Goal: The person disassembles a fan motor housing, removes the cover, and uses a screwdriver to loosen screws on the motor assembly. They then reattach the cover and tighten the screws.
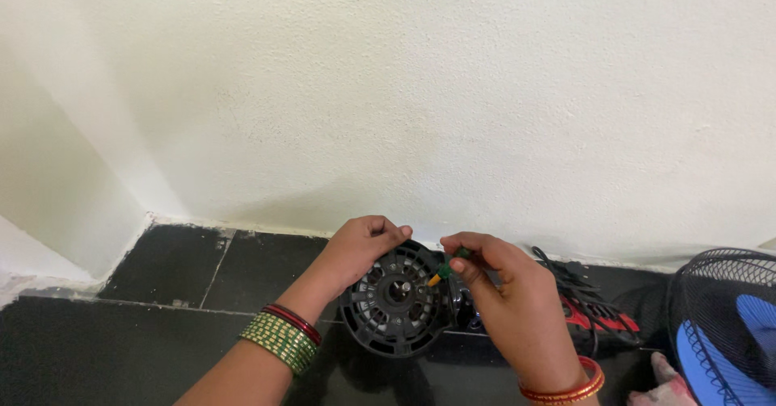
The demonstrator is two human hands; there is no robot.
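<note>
A round black fan motor housing (396, 301) with radial ribs stands tilted on the dark floor against the wall. My left hand (364, 248) grips its upper left rim, fingers curled over the top. My right hand (505, 293) holds a small screwdriver (446, 269) with a green and orange handle, its tip pointing at the housing's upper right part. Green and red bangles sit on my left wrist, orange-red ones on my right.
A black fan grille with blue blades (727, 325) stands at the right edge. A red and black power strip with tangled black cords (594, 309) lies behind my right hand. A cream wall (404, 91) rises right behind the dark floor tiles (162, 269).
</note>
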